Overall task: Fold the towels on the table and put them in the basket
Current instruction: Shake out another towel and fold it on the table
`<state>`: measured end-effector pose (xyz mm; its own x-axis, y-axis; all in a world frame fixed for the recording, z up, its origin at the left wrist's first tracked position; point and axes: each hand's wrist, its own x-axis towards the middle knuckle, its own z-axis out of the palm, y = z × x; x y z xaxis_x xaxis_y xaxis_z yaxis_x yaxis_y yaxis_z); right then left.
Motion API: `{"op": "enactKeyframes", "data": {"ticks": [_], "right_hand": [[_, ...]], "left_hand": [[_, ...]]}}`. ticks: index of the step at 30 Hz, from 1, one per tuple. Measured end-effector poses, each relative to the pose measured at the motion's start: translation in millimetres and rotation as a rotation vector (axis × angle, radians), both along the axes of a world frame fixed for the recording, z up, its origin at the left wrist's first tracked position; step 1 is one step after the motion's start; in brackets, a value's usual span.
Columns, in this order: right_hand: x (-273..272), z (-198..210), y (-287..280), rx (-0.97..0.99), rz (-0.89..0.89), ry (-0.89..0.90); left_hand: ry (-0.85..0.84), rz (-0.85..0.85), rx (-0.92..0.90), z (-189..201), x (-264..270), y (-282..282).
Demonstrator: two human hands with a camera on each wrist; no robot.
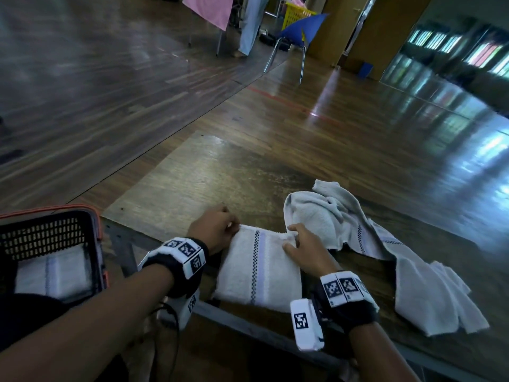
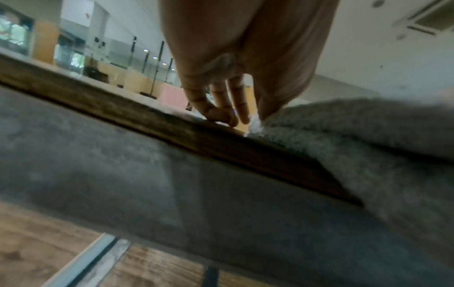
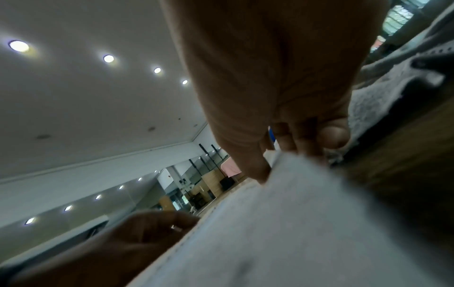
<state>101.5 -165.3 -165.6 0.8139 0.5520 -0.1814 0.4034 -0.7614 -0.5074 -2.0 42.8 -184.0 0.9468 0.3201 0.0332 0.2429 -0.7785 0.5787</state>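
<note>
Your left hand [image 1: 213,230] and right hand [image 1: 305,248] each pinch a far corner of the folded towel [image 1: 259,271], fingers clamped on cloth. The towel lies on the table [image 1: 198,172], between the basket [image 1: 93,244] and a crumpled towel [image 1: 344,221].

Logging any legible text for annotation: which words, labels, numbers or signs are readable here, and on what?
No readable words or numbers.
Left wrist band: black-and-white square code markers only, no letters.
Right wrist band: the same.
Folded towel: woven stripes, no label visible.

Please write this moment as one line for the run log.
left hand: pinches folded towel far corner | right hand: grips other far corner | crumpled towel: unfolded | basket: holds towel
</note>
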Motion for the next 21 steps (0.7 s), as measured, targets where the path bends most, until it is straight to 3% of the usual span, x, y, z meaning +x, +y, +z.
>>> {"op": "enactKeyframes", "data": {"ticks": [4,10,18,21], "right_hand": [[-13.8,-6.7,-24.9,-0.014,0.002,-0.050],[-7.7,-1.6,-70.2,0.012,-0.093,-0.092],[-9.1,6.8,-81.1,-0.096,-0.032,-0.292],[-6.6,8.9,-77.3,-0.103,-0.011,-0.309]], "left_hand": [[0.080,-0.226,0.167,13.1,9.2,-5.2],[0.179,-0.428,0.303,26.7,32.4,-33.5],[0.094,-0.389,0.520,22.3,55.6,-47.6],[0.016,-0.418,0.454,25.0,57.1,-44.5]]}}
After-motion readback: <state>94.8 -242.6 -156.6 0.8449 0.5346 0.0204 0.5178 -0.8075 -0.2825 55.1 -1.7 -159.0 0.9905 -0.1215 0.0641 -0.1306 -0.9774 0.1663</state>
